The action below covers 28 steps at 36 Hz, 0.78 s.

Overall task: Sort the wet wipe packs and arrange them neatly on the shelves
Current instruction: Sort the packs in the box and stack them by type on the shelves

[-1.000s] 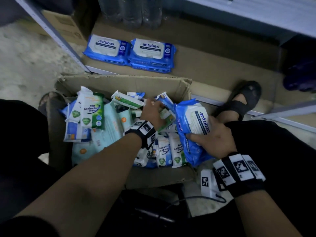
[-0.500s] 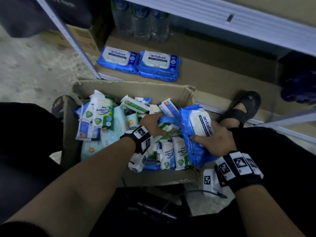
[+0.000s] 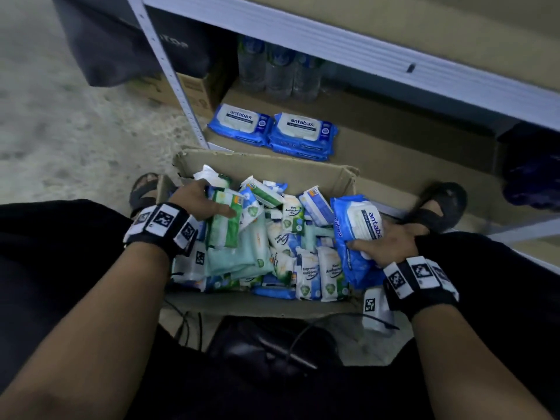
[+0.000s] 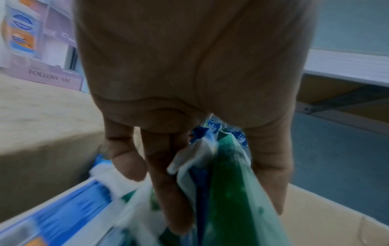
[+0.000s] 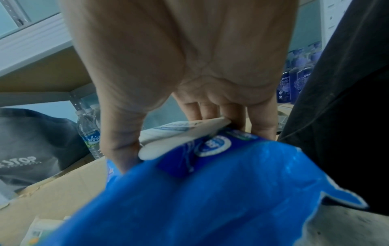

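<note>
In the box (image 3: 339, 177), the left hand (image 3: 194, 201) has shifted leftward and now clasps green packs (image 3: 225, 219); the right hand (image 3: 385, 242) still grips a blue pack (image 3: 354, 234); sorting continues.

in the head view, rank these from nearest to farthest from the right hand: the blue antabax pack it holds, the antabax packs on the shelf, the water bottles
1. Blue antabax pack, gripped in the right hand, at the box's right side.
2. Shelved antabax packs, beyond the box.
3. Water bottles, at the shelf's back.

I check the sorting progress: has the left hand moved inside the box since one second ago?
Yes. The left hand went from the middle of the cardboard box to its left side, onto a green pack.
</note>
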### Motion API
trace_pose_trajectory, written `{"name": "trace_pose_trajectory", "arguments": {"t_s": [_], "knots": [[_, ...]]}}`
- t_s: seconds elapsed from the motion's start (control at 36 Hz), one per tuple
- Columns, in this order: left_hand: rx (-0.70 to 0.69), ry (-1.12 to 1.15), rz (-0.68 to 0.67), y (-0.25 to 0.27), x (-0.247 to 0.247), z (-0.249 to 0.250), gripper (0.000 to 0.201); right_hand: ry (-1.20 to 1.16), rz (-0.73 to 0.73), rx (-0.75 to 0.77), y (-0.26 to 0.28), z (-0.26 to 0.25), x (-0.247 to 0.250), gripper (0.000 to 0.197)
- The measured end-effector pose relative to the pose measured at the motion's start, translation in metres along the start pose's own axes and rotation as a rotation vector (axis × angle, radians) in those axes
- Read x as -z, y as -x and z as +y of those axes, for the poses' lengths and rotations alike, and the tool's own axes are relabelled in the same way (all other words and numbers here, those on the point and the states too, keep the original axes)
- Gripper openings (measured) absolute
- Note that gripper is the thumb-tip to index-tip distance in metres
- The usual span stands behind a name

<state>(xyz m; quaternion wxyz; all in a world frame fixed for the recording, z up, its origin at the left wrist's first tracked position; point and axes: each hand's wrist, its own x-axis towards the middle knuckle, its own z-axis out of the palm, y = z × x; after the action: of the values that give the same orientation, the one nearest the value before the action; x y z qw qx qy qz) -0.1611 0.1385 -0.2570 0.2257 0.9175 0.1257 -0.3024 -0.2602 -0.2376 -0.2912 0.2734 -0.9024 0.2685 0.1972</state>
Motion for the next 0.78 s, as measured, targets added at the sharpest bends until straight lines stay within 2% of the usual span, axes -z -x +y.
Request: {"name": "trace_pose_trajectory", "arguments": {"t_s": [0.11, 0.33, 0.47, 0.69, 0.78], "knots": [[0.022, -0.081, 0.051, 0.006, -0.010, -0.012, 0.079, 0.002, 0.015, 0.000, 0.006, -0.004, 0.001, 0.079], [0.029, -0.200, 0.185, 0.008, -0.013, -0.005, 0.101, 0.048, 0.022, -0.060, 0.007, -0.006, 0.000, 0.075], [0.006, -0.259, 0.223, 0.007, -0.015, -0.001, 0.097, 0.055, 0.039, -0.068, 0.006, -0.008, 0.000, 0.066], [-0.152, -0.381, 0.212, 0.013, -0.024, 0.024, 0.077, 0.084, 0.037, -0.095, 0.010, -0.015, 0.001, 0.066], [-0.251, -0.391, 0.213, 0.018, -0.032, 0.039, 0.070, 0.093, 0.041, -0.097, 0.013, -0.018, 0.003, 0.063]]}}
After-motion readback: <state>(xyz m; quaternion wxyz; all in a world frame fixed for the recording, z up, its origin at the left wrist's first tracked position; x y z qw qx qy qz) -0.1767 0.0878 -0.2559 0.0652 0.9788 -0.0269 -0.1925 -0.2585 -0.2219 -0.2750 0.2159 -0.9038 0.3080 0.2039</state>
